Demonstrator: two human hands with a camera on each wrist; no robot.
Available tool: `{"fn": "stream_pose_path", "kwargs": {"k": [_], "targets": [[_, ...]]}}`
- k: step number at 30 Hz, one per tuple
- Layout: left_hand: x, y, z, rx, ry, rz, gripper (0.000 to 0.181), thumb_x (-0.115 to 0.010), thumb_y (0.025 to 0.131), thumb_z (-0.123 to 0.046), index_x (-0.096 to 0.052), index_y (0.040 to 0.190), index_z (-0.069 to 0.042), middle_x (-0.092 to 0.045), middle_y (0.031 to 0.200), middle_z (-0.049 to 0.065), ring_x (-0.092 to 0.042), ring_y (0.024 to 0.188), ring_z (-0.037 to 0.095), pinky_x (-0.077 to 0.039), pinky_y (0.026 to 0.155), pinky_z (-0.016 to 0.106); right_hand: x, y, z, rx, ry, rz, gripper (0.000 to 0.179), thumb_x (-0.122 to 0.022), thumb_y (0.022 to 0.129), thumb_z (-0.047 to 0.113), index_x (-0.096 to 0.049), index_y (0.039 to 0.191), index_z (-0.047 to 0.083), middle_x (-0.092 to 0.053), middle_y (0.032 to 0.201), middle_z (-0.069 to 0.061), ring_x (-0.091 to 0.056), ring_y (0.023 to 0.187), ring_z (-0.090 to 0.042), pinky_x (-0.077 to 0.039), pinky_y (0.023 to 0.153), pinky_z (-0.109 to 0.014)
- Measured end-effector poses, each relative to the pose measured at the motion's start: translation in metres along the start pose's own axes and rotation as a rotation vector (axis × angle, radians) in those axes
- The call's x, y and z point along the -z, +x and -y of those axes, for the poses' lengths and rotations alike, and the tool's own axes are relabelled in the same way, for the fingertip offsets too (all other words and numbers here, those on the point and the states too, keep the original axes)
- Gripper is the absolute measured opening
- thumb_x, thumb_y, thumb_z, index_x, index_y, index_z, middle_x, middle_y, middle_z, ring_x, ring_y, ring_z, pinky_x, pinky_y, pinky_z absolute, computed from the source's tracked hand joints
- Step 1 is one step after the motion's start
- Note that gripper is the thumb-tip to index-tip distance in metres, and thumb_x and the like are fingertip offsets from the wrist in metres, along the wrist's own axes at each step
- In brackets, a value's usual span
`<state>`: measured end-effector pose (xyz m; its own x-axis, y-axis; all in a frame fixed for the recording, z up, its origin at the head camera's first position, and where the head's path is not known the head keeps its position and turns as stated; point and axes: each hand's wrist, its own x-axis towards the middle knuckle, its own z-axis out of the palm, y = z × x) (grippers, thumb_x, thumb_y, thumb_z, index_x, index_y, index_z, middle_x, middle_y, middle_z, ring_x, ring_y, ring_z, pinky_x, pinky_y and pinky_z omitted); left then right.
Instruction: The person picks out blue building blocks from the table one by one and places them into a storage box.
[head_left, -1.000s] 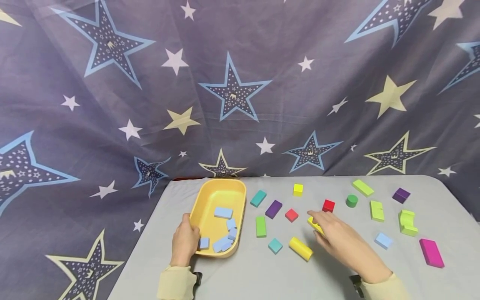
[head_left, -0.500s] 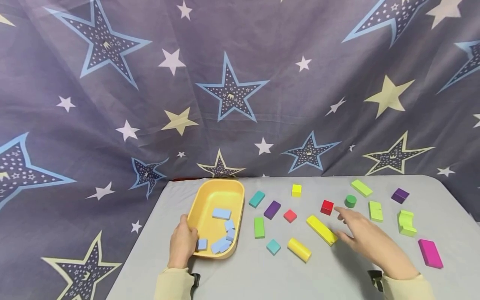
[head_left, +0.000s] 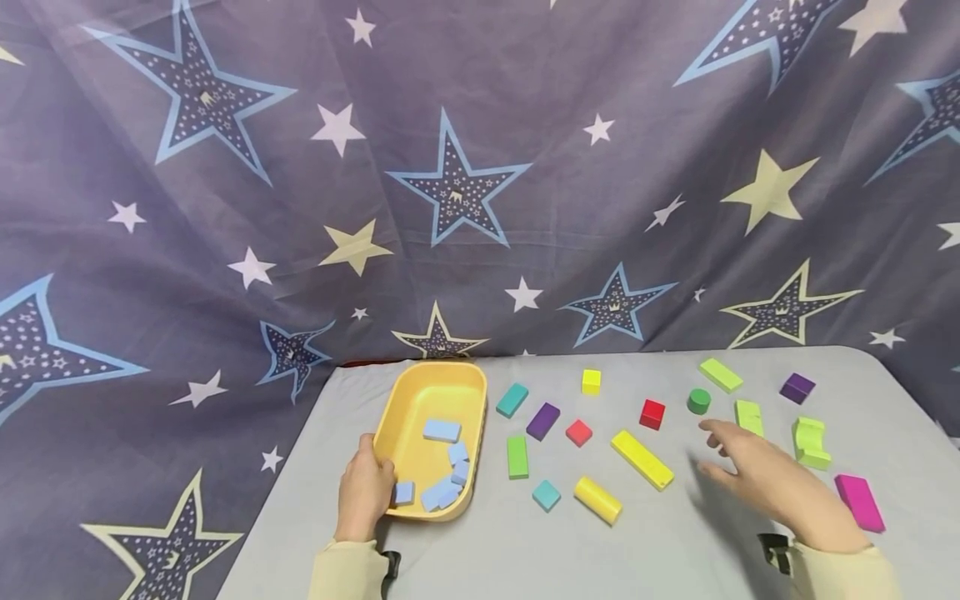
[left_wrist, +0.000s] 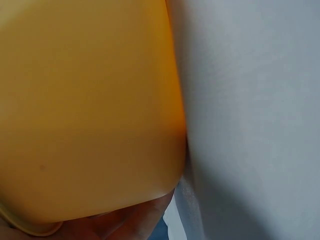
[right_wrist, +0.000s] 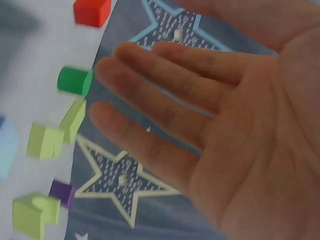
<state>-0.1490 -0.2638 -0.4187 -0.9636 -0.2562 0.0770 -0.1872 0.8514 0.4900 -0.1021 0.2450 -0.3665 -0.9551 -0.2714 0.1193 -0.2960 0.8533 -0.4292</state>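
Observation:
My left hand (head_left: 363, 493) grips the left side of a yellow plastic tub (head_left: 431, 396), thumb over the rim. In the left wrist view the tub's outer wall (left_wrist: 100, 120) fills much of the picture, with fingers under its edge. Inside lie several light blue blocks (head_left: 442, 430), mostly toward the near end. My right hand (head_left: 783, 492) hovers over the table's right part, fingers extended and holding nothing. Its fingertips are near the green cylinder (head_left: 699, 401) and a notched lime block (head_left: 748, 417). A light blue block (right_wrist: 6, 147) shows in the right wrist view; the hand hides it from the head view.
Between tub and right hand lie a long yellow block (head_left: 642, 459), a yellow cylinder (head_left: 597, 500), red blocks (head_left: 652, 414) and several others. Farther right are a curved lime block (head_left: 812, 443), a purple block (head_left: 797, 387) and a magenta block (head_left: 860, 502). A star-patterned curtain (head_left: 570, 208) hangs behind.
My right hand has left the long yellow block and moved right, over the spot where the light blue block lay in view. My left hand stays on the tub.

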Motion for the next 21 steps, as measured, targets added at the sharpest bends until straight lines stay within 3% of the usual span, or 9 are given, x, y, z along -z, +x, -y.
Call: {"fn": "stream_pose_path", "kwargs": {"k": [10, 21], "targets": [[0.002, 0.000, -0.001, -0.008, -0.003, 0.007, 0.040, -0.050, 0.094, -0.005, -0.045, 0.132, 0.003, -0.064, 0.112, 0.030, -0.065, 0.092, 0.044, -0.050, 0.078, 0.056, 0.001, -0.003, -0.027, -0.043, -0.011, 0.007, 0.041, -0.076, 0.081, 0.011, -0.059, 0.111, -0.012, -0.068, 0.088, -0.015, -0.066, 0.082, -0.034, -0.052, 0.075, -0.054], [0.001, -0.001, 0.001, -0.021, -0.011, -0.003, 0.040, -0.051, 0.094, -0.004, -0.045, 0.132, 0.003, -0.064, 0.112, 0.030, -0.065, 0.092, 0.044, -0.049, 0.077, 0.056, 0.005, -0.007, -0.045, -0.089, -0.060, 0.021, 0.040, -0.078, 0.077, 0.009, -0.061, 0.106, -0.013, -0.068, 0.086, -0.017, -0.066, 0.082, -0.037, -0.051, 0.077, -0.056]]}}
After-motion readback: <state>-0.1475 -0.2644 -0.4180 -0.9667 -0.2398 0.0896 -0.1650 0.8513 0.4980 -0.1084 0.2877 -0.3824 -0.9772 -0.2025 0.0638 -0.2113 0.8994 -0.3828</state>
